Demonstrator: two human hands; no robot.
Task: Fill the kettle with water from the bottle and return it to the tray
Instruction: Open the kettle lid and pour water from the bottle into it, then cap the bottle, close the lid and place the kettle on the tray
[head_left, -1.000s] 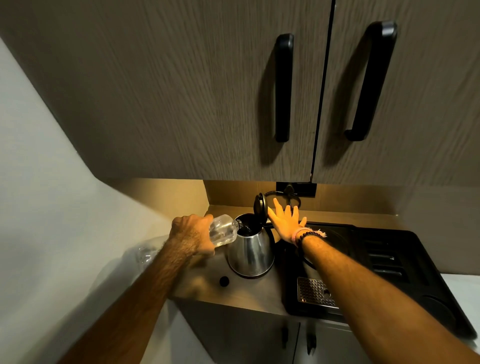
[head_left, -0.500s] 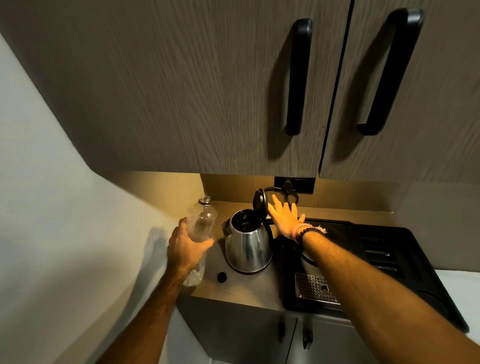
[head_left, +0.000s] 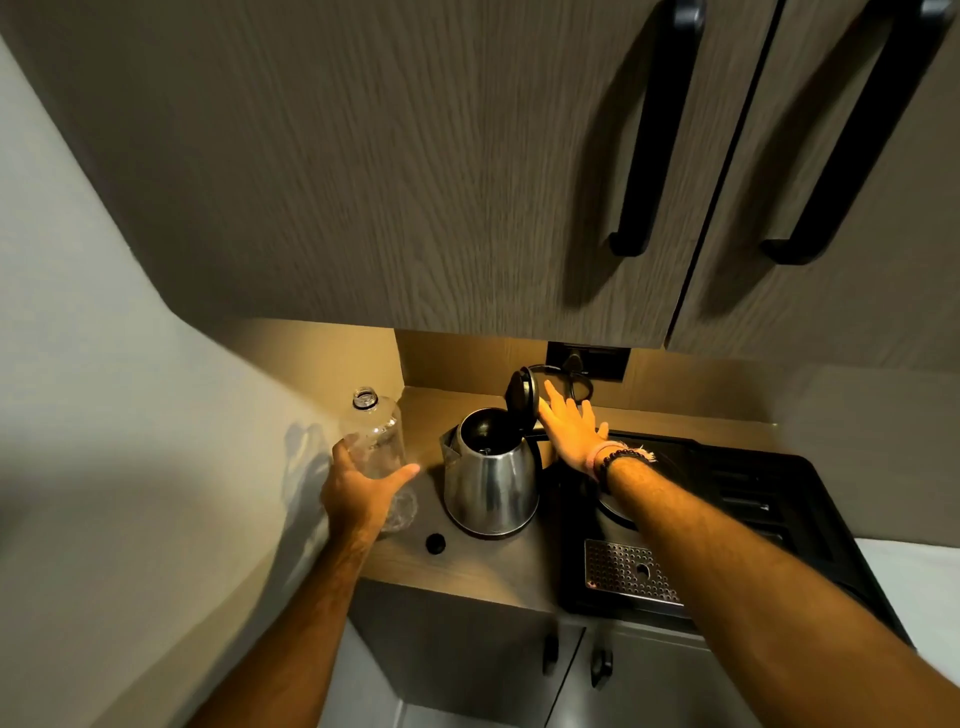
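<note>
No text, label, brand, number or sign can be read anywhere in the head view. The clear bottle (head_left: 376, 441) carries no label that shows. The steel kettle (head_left: 491, 480) has a plain body, and its raised lid (head_left: 521, 394) bears no lettering that can be made out. The black tray (head_left: 727, 519) is too dark to show any marking, as is the wall socket (head_left: 587, 358) behind it. The cupboard doors (head_left: 415, 156) overhead show wood grain only.
</note>
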